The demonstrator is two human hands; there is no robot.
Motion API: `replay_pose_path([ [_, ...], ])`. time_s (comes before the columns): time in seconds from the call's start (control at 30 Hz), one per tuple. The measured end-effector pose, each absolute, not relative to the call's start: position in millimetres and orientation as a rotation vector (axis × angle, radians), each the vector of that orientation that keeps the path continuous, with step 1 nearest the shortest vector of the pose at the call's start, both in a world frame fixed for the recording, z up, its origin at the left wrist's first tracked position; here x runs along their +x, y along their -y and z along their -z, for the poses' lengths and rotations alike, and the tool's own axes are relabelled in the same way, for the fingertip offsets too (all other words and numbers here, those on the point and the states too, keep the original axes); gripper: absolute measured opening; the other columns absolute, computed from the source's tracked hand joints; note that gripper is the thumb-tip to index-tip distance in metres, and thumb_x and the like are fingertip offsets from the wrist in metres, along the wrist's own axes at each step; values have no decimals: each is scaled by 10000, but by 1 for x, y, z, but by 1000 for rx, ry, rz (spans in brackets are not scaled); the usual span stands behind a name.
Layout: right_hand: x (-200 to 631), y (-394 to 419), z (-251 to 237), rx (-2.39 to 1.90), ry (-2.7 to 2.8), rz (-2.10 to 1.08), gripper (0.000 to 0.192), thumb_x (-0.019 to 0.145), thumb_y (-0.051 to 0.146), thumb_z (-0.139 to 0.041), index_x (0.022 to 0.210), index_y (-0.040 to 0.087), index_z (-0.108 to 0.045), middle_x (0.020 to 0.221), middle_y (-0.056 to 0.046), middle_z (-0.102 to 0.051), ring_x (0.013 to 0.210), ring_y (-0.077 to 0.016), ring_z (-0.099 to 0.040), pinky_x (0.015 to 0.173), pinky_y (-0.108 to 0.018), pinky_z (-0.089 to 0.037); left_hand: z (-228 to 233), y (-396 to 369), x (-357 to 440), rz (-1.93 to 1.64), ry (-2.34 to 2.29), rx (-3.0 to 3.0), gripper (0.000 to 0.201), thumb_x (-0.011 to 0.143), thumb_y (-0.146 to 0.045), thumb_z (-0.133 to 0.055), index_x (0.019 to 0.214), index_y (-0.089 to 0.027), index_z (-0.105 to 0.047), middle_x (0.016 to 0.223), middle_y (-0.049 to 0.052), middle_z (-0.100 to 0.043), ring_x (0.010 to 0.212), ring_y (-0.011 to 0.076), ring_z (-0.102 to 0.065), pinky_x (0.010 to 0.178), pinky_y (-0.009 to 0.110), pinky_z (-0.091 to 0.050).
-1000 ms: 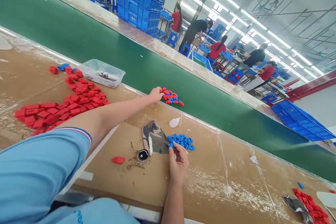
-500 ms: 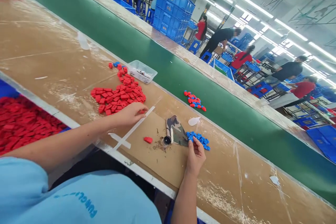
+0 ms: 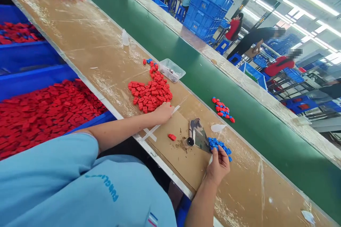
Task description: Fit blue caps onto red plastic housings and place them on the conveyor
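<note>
in the head view, the left hand (image 3: pixel 163 112) is laid on the brown worktop (image 3: pixel 87 42) at the near edge of a heap of red blocks (image 3: pixel 150 93), its fingers curled down over the nearest pieces; whether one is actually pinched cannot be told. the right hand (image 3: pixel 218 163) is held at the near side of a small pile of blue clips (image 3: pixel 218 145), its fingertips drawn together, seemingly around one blue clip, though the grip is partly hidden. a camouflage cloth (image 3: pixel 198 134) is touched by the blue pile on its left, with a small black cap (image 3: pixel 190 142) just beside it and a lone red block (image 3: pixel 172 137) nearer left. finished red-and-blue pieces (image 3: pixel 222 109) are seen on the green belt (image 3: pixel 165 42) beyond.

the pieces are judged light, stiff, smooth plastic, best pinched across their short sides between thumb and forefinger. the red blocks are short rectangles lying flat, their long axes scattered in every direction; the heap itself is stretched from near left towards a clear tray (image 3: pixel 172 70) further back.
</note>
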State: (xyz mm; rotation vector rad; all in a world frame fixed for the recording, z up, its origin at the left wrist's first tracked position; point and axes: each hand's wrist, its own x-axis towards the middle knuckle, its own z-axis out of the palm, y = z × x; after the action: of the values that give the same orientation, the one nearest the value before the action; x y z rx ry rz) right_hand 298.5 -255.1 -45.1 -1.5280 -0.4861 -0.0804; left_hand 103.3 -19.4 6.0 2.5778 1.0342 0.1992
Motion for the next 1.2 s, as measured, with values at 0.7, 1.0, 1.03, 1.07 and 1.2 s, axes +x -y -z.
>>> replay_pose_path([
  [0.7,284,257,36,-1559,425,19,394,627,433,-778,903,166,-695,855,-35,-680,687,-133,-605,704,-332,-553,27,85,77,-371,-208,2141,77,846,-114,-545,862,-163,-602,877,64,-631,877,189,-554,827,306,-451],
  [1.0,221,260,0,-1637,582,-324,286,699,314,-766,953,193,-714,884,-45,-704,759,-140,-644,732,-308,-552,19,106,80,-446,-184,1565,97,860,-170,-527,954,-145,-532,911,55,-617,869,146,-610,807,292,-512],
  [1.03,213,259,-2,-1635,628,-368,262,713,302,-757,949,196,-713,885,-46,-705,775,-143,-649,740,-309,-556,20,108,80,-442,-187,1571,92,866,-165,-517,955,-145,-531,913,56,-618,876,147,-614,812,295,-513],
  [1.07,206,258,-3,-1630,669,-398,242,727,296,-747,945,196,-711,890,-49,-704,794,-149,-655,749,-314,-560,22,109,80,-446,-192,1588,88,869,-161,-511,953,-146,-530,912,56,-620,876,148,-617,814,296,-514],
  [1.2,190,253,1,-1670,779,-432,226,771,304,-709,965,189,-695,936,-68,-690,857,-170,-660,789,-345,-569,26,110,78,-485,-226,1753,95,869,-152,-514,960,-156,-542,904,51,-627,860,151,-608,811,293,-508],
])
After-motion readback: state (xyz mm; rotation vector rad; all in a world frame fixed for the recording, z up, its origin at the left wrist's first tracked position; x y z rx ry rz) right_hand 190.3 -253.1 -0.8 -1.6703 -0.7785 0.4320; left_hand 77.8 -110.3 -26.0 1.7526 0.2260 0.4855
